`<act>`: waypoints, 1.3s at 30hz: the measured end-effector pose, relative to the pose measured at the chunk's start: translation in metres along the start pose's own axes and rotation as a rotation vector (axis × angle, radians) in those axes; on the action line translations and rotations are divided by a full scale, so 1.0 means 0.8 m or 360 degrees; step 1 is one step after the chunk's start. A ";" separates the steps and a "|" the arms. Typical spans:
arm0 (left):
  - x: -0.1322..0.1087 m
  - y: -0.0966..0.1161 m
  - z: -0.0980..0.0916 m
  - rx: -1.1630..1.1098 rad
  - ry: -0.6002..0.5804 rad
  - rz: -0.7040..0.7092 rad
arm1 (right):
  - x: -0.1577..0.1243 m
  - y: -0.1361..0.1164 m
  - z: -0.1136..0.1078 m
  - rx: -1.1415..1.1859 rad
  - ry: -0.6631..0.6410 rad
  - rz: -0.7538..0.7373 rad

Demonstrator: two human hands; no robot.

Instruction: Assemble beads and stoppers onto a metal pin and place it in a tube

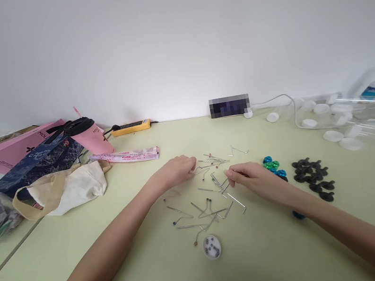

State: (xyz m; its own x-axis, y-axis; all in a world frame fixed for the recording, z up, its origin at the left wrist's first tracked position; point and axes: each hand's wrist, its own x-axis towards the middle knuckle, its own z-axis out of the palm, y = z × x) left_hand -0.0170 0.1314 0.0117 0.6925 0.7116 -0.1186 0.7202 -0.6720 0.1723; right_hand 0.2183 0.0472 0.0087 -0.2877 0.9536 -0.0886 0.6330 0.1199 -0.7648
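Both of my hands rest on a pale green table [149, 257] over a scatter of several thin bent metal wires [206, 207], some tipped with small coloured beads. My left hand [177, 170] has its fingers curled and pinched at the wires near its fingertips. My right hand [251, 178] is closed in a pinch on a bent wire [235, 198] that trails down from its fingers. A small white cap [211, 246] with dark beads in it sits near the front of the wire pile.
Blue and green pieces [272, 165] and several black pieces [314, 176] lie right of my right hand. White caps [332, 135] and clear plastic lie at far right. At left are a cream cloth bag [69, 189], a pink cup [91, 135], boxes and a yellow power strip [131, 127].
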 end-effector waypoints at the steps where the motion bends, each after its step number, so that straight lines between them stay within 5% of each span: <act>1: 0.000 -0.001 -0.001 -0.0017 -0.0028 0.0010 | 0.000 0.000 0.000 -0.0007 -0.0010 -0.0002; 6: 0.002 -0.007 -0.004 -0.0091 -0.0116 0.0079 | 0.001 0.001 0.001 -0.0007 -0.0055 -0.0016; 14: 0.005 0.005 0.020 0.0031 0.0195 -0.0024 | 0.000 0.000 0.000 0.0168 0.0019 0.0034; 19: 0.005 0.021 0.008 -0.0069 0.0301 0.0019 | -0.004 -0.008 0.000 0.0470 -0.0080 0.0133; 21: 0.006 0.039 -0.001 -0.0286 0.0403 0.0054 | -0.007 -0.013 0.003 0.0579 -0.0107 0.0171; 23: 0.007 0.061 -0.006 -0.0907 0.0557 0.0116 | -0.009 -0.019 0.006 0.0692 -0.0111 0.0145; 26: 0.007 0.085 -0.002 -0.1435 0.0535 0.0086 | -0.013 -0.025 0.010 0.0743 -0.0137 -0.0006; 29: 0.005 0.090 0.006 -0.1560 0.0456 0.0113 | -0.012 -0.023 0.009 0.0555 -0.0184 -0.0081; 34: -0.011 0.072 0.016 -0.1042 0.0683 0.0139 | -0.004 -0.006 0.002 0.0278 -0.0086 -0.0059; 39: -0.033 0.054 0.043 -0.0312 0.0539 0.0469 | 0.004 0.008 0.003 -0.0079 0.0108 -0.0043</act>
State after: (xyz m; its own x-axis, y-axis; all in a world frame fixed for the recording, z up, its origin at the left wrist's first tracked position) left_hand -0.0027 0.0766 -0.0113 0.7895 0.5452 0.2819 0.4513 -0.8270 0.3353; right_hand 0.2195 0.0506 0.0016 -0.2569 0.9662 -0.0239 0.6611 0.1576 -0.7335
